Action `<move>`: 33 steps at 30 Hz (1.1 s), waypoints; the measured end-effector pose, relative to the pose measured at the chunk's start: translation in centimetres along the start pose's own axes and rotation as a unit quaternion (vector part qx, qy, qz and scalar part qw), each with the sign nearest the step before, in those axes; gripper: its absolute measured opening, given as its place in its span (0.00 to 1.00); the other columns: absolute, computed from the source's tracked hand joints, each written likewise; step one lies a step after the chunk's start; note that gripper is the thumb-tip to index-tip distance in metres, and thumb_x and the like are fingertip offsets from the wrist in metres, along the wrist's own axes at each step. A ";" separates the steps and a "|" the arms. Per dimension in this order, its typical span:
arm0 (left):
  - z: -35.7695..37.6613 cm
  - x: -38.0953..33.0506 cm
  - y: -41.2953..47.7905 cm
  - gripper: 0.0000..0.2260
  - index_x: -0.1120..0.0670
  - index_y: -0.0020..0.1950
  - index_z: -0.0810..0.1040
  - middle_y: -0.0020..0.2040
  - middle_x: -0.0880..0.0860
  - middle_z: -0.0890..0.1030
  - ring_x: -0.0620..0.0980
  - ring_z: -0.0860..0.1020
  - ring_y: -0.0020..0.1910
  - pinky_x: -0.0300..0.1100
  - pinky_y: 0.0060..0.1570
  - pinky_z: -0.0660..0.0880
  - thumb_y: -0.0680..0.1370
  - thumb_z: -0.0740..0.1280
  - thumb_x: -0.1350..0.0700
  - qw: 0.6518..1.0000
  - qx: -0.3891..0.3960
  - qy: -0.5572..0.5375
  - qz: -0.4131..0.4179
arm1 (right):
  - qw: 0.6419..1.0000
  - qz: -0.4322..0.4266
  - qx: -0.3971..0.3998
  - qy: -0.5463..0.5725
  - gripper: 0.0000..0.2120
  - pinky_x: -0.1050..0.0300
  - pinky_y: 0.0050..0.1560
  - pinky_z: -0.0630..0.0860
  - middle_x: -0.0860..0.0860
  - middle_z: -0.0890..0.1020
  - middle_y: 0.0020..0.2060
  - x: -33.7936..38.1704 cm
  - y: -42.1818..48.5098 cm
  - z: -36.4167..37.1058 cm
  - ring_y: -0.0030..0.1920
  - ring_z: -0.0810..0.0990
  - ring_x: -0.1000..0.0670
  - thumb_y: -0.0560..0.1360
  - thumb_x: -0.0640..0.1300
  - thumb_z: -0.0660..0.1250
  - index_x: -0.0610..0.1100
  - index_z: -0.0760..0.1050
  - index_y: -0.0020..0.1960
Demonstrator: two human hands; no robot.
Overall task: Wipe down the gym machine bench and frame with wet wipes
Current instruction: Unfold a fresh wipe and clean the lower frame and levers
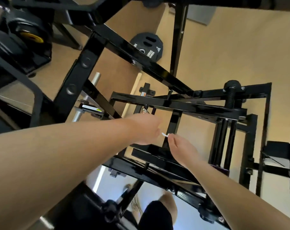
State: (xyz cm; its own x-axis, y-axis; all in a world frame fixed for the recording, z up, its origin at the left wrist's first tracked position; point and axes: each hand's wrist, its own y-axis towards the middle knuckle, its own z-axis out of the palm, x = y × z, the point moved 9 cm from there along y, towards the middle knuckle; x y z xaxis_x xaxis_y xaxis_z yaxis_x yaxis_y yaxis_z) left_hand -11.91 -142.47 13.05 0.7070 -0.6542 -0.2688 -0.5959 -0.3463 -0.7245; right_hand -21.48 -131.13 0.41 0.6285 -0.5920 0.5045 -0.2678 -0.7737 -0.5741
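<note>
Reaching into black frame point(187, 106): right hand point(180, 148) pinches tip of white wet wipe point(165, 134), beside frame upright. Fingers of left hand point(145, 129) hidden, grip unclear. Wiping likely under way on frame; extent cleaned not discernible.

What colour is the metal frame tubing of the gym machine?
Glossy black, seen best in the head view on the square steel frame tubing.
</note>
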 end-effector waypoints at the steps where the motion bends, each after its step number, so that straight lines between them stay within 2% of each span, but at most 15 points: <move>1: 0.5 -0.6 0.9 0.14 0.52 0.71 0.69 0.57 0.52 0.78 0.48 0.75 0.45 0.41 0.36 0.69 0.86 0.56 0.51 1.000 0.009 0.009 0.001 | 0.999 -0.023 0.010 -0.043 0.26 0.49 0.60 0.76 0.50 0.81 0.59 -0.8 0.4 0.8 0.57 0.78 0.49 0.86 0.57 0.43 0.47 0.75 0.66; 2: 1.0 -1.2 1.8 0.14 0.52 0.71 0.68 0.57 0.53 0.77 0.48 0.74 0.43 0.41 0.36 0.69 0.87 0.56 0.51 1.000 0.018 0.017 -0.002 | 0.994 -0.046 0.029 -0.091 0.26 0.49 0.66 0.73 0.50 0.80 0.64 -1.9 1.0 2.0 0.63 0.76 0.48 0.86 0.57 0.43 0.47 0.74 0.68; 4: 2.5 -2.0 4.1 0.15 0.54 0.72 0.68 0.62 0.56 0.76 0.48 0.70 0.39 0.42 0.36 0.68 0.87 0.54 0.52 0.998 0.026 0.048 -0.013 | 0.978 -0.085 0.087 -0.167 0.28 0.51 0.77 0.64 0.52 0.71 0.76 -4.6 1.9 4.7 0.76 0.67 0.50 0.86 0.57 0.41 0.48 0.68 0.77; 6: 4.6 -2.4 6.7 0.17 0.54 0.75 0.67 0.67 0.58 0.72 0.49 0.70 0.39 0.44 0.35 0.69 0.88 0.52 0.52 0.997 0.031 0.063 -0.016 | 0.966 -0.105 0.127 -0.201 0.32 0.52 0.79 0.61 0.53 0.64 0.80 -7.5 2.5 6.6 0.80 0.61 0.51 0.84 0.60 0.37 0.49 0.60 0.81; 8: 7.5 -2.1 9.1 0.18 0.54 0.75 0.68 0.69 0.57 0.73 0.54 0.77 0.53 0.50 0.48 0.77 0.88 0.51 0.52 0.997 0.045 0.055 -0.021 | 0.958 -0.117 0.141 -0.219 0.30 0.49 0.77 0.64 0.53 0.59 0.82 -9.2 2.9 7.7 0.81 0.59 0.50 0.85 0.59 0.38 0.49 0.51 0.84; 9: 8.9 -1.4 10.0 0.18 0.54 0.74 0.70 0.68 0.56 0.75 0.56 0.77 0.59 0.52 0.55 0.77 0.87 0.52 0.51 0.997 0.041 0.059 -0.034 | 0.954 -0.131 0.144 -0.227 0.30 0.49 0.78 0.63 0.53 0.55 0.83 -9.3 3.1 8.3 0.82 0.57 0.50 0.85 0.58 0.40 0.48 0.47 0.84; 12: 11.7 1.8 11.5 0.18 0.54 0.72 0.74 0.66 0.56 0.78 0.57 0.77 0.64 0.54 0.63 0.74 0.86 0.55 0.49 0.995 0.019 0.032 -0.094 | 0.937 -0.184 0.148 -0.257 0.29 0.49 0.80 0.56 0.52 0.48 0.84 -8.2 4.3 9.9 0.83 0.51 0.50 0.86 0.56 0.42 0.49 0.39 0.84; 16: 14.1 7.3 10.9 0.20 0.51 0.75 0.67 0.69 0.55 0.76 0.58 0.77 0.63 0.56 0.61 0.76 0.86 0.52 0.44 0.988 0.083 0.033 -0.128 | 0.914 -0.269 0.122 -0.278 0.31 0.44 0.80 0.56 0.49 0.54 0.83 -4.5 5.9 13.0 0.82 0.55 0.45 0.85 0.58 0.43 0.48 0.44 0.84; 18: 14.6 10.1 10.3 0.21 0.50 0.77 0.65 0.70 0.55 0.74 0.58 0.76 0.65 0.57 0.62 0.76 0.87 0.50 0.44 0.981 0.118 0.052 -0.144 | 0.905 -0.286 0.140 -0.281 0.33 0.41 0.80 0.56 0.48 0.51 0.84 -2.3 7.0 15.4 0.82 0.54 0.43 0.83 0.60 0.39 0.46 0.48 0.84; 20: 15.0 12.5 9.8 0.20 0.50 0.78 0.64 0.71 0.54 0.73 0.57 0.75 0.67 0.53 0.62 0.76 0.88 0.51 0.47 0.973 0.149 0.092 -0.153 | 0.895 -0.307 0.146 -0.289 0.33 0.39 0.80 0.55 0.46 0.50 0.84 0.2 8.4 17.9 0.82 0.52 0.41 0.84 0.58 0.39 0.44 0.50 0.84; 22: 15.0 15.3 9.3 0.19 0.49 0.77 0.65 0.70 0.54 0.73 0.56 0.75 0.66 0.52 0.61 0.76 0.88 0.51 0.46 0.966 0.156 0.106 -0.176 | 0.890 -0.324 0.150 -0.283 0.30 0.39 0.80 0.53 0.47 0.47 0.84 2.7 10.5 20.2 0.83 0.47 0.43 0.85 0.56 0.41 0.44 0.47 0.84; 25: 15.5 18.3 8.5 0.21 0.48 0.81 0.60 0.74 0.54 0.69 0.56 0.70 0.71 0.53 0.65 0.73 0.88 0.49 0.47 0.955 0.175 0.138 -0.197 | 0.886 -0.341 0.179 -0.260 0.28 0.41 0.81 0.50 0.53 0.43 0.84 5.1 13.0 22.4 0.83 0.41 0.49 0.86 0.55 0.40 0.47 0.45 0.84; 29: 15.3 18.6 8.1 0.21 0.49 0.80 0.60 0.77 0.55 0.67 0.58 0.68 0.74 0.56 0.68 0.72 0.88 0.47 0.47 0.957 0.171 0.111 -0.206 | 0.861 -0.361 0.241 -0.265 0.28 0.47 0.82 0.44 0.56 0.39 0.83 3.6 11.6 20.6 0.82 0.36 0.52 0.86 0.56 0.38 0.50 0.44 0.84; 31: 15.1 18.0 8.8 0.22 0.50 0.79 0.63 0.76 0.56 0.69 0.59 0.71 0.72 0.56 0.66 0.72 0.87 0.47 0.45 0.964 0.149 0.062 -0.212 | 0.851 -0.378 0.233 -0.282 0.28 0.47 0.82 0.45 0.55 0.39 0.83 1.1 9.8 18.6 0.82 0.38 0.51 0.86 0.57 0.39 0.49 0.44 0.84; 33: 15.0 17.2 9.5 0.23 0.50 0.79 0.63 0.75 0.55 0.71 0.59 0.71 0.72 0.55 0.66 0.72 0.86 0.48 0.42 0.967 0.128 0.010 -0.218 | 0.852 -0.394 0.184 -0.292 0.29 0.46 0.82 0.50 0.52 0.45 0.83 -0.8 8.6 16.9 0.83 0.44 0.49 0.86 0.58 0.43 0.47 0.50 0.84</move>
State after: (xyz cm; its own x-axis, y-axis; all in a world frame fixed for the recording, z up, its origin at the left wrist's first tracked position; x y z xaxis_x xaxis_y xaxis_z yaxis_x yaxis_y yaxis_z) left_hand 0.30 -146.97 -8.02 0.8606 -0.4975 0.1094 -0.1262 -0.4163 -0.9004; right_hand -11.93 -133.50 -15.84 0.7924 0.3750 0.4812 0.5848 -0.6915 -0.4241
